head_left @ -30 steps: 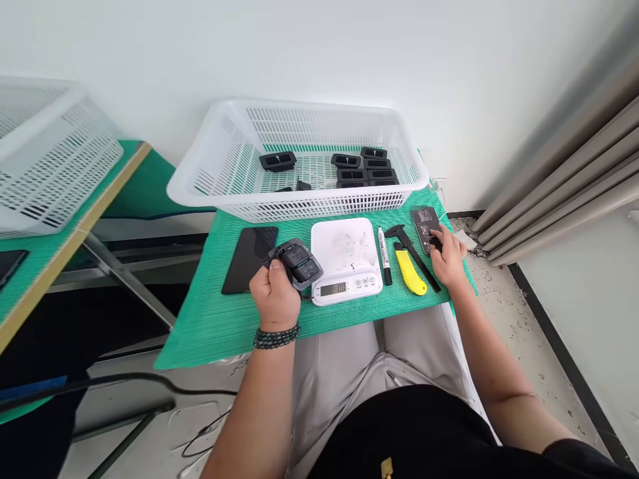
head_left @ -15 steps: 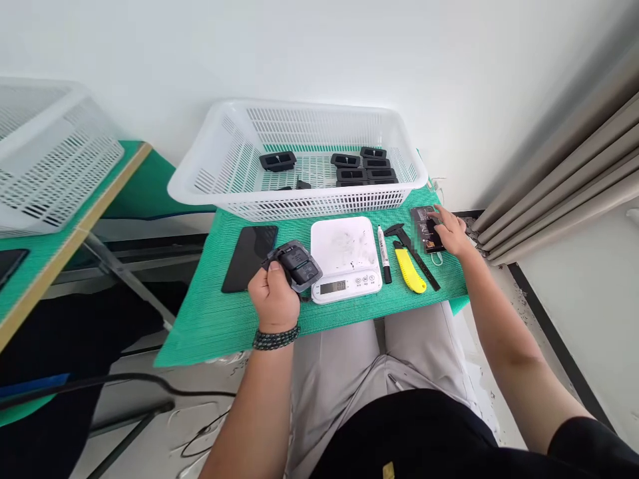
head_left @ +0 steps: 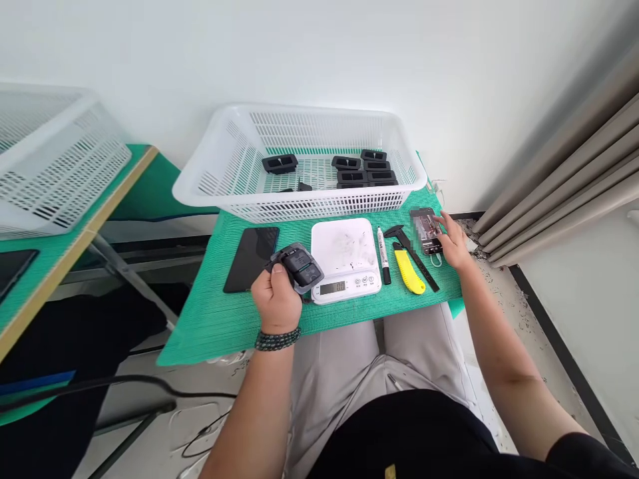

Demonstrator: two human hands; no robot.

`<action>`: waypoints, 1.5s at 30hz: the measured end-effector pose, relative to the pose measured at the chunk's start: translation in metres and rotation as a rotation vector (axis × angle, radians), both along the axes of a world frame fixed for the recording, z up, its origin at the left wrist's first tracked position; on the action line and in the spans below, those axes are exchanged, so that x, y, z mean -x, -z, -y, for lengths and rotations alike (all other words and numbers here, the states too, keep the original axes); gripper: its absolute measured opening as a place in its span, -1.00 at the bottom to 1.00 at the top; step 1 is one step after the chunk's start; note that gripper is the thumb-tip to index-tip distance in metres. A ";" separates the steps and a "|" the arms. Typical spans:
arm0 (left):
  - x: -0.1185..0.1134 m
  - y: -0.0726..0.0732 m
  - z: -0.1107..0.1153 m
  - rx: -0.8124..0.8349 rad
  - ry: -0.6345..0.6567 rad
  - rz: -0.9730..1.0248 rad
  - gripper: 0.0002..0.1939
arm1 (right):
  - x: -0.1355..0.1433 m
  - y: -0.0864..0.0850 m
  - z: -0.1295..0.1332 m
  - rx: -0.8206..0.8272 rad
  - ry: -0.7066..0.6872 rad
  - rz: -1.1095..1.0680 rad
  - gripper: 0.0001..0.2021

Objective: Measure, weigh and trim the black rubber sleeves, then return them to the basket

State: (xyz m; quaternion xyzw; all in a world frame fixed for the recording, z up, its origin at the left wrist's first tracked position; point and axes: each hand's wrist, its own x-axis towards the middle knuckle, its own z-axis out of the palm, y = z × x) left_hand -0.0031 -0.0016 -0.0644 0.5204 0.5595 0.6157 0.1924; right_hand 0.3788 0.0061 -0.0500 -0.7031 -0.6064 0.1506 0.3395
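Observation:
My left hand [head_left: 276, 297] is closed on a black plastic part [head_left: 299, 266], held over the left edge of a white digital scale [head_left: 344, 246]. My right hand [head_left: 453, 241] has its fingers apart at the right edge of a lit phone [head_left: 426, 229], which lies on the green mat with a white cable at its lower end. Between scale and phone lie a marker [head_left: 383, 256], a black caliper [head_left: 419, 258] and a yellow cutter [head_left: 409, 269]. A dark flat tablet-like slab [head_left: 251, 258] lies left of the scale, partly behind my left hand.
Behind the scale stands a white basket [head_left: 324, 199] holding several black parts [head_left: 352, 177]. Another white basket [head_left: 64, 159] and a dark flat device [head_left: 14, 269] are on a separate table at the left. A grey curtain [head_left: 564, 159] hangs at the right.
My right hand has shifted slightly right, off the phone's middle, and the phone's screen shows a brighter picture. My left hand still holds the black part in nearly the same place.

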 end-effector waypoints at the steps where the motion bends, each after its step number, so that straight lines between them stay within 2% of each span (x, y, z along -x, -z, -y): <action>1: -0.001 -0.002 0.001 -0.008 -0.003 -0.015 -0.43 | 0.002 0.000 0.001 -0.023 0.009 -0.010 -0.34; 4: -0.005 -0.008 0.008 -0.030 -0.005 -0.065 -0.42 | 0.013 0.001 0.009 -0.165 0.054 -0.108 -0.40; 7: -0.014 -0.017 0.026 -0.026 0.037 -0.117 -0.46 | 0.038 -0.002 0.031 -0.350 0.089 -0.277 -0.56; 9: -0.022 -0.026 0.040 0.000 0.125 -0.152 -0.50 | 0.062 -0.008 0.052 -0.408 -0.027 -0.431 -0.63; 10: -0.027 -0.032 0.047 0.018 0.223 -0.183 -0.53 | 0.075 -0.012 0.064 -0.387 -0.164 -0.506 -0.64; 12: -0.037 -0.044 0.058 0.061 0.586 -0.300 -0.57 | 0.101 -0.019 0.086 -0.254 -0.466 -0.628 -0.60; 13: -0.042 -0.049 0.062 0.066 0.735 -0.354 -0.60 | 0.113 -0.022 0.096 -0.188 -0.566 -0.665 -0.58; 15: -0.054 -0.057 0.068 0.043 0.886 -0.415 -0.63 | 0.132 -0.027 0.108 -0.125 -0.622 -0.732 -0.63; 16: -0.060 -0.059 0.071 0.026 0.893 -0.418 -0.64 | 0.139 -0.029 0.112 -0.129 -0.576 -0.789 -0.64; 18: -0.073 -0.057 0.079 -0.010 0.825 -0.369 -0.64 | 0.147 -0.035 0.113 -0.160 -0.435 -0.897 -0.64; 21: -0.094 -0.048 0.093 -0.031 0.699 -0.217 -0.64 | 0.150 -0.048 0.106 -0.196 -0.269 -0.993 -0.60; 23: -0.104 -0.043 0.101 -0.022 0.671 -0.148 -0.64 | 0.152 -0.058 0.101 -0.203 -0.198 -1.056 -0.60; 25: -0.109 -0.042 0.104 -0.019 0.645 -0.110 -0.64 | 0.155 -0.065 0.097 -0.217 -0.124 -1.137 -0.61; 28: -0.102 -0.051 0.099 -0.020 0.630 -0.087 -0.63 | 0.165 -0.068 0.098 -0.235 -0.047 -1.194 -0.62; 32: -0.081 -0.073 0.088 0.031 0.794 -0.195 -0.61 | 0.176 -0.067 0.105 -0.178 -0.115 -1.168 -0.62; 35: -0.073 -0.083 0.087 0.021 0.840 -0.217 -0.62 | 0.179 -0.068 0.110 -0.149 -0.167 -1.163 -0.60; 45: -0.074 -0.081 0.093 -0.053 0.826 -0.113 -0.57 | 0.176 -0.085 0.111 -0.155 -0.294 -1.007 -0.63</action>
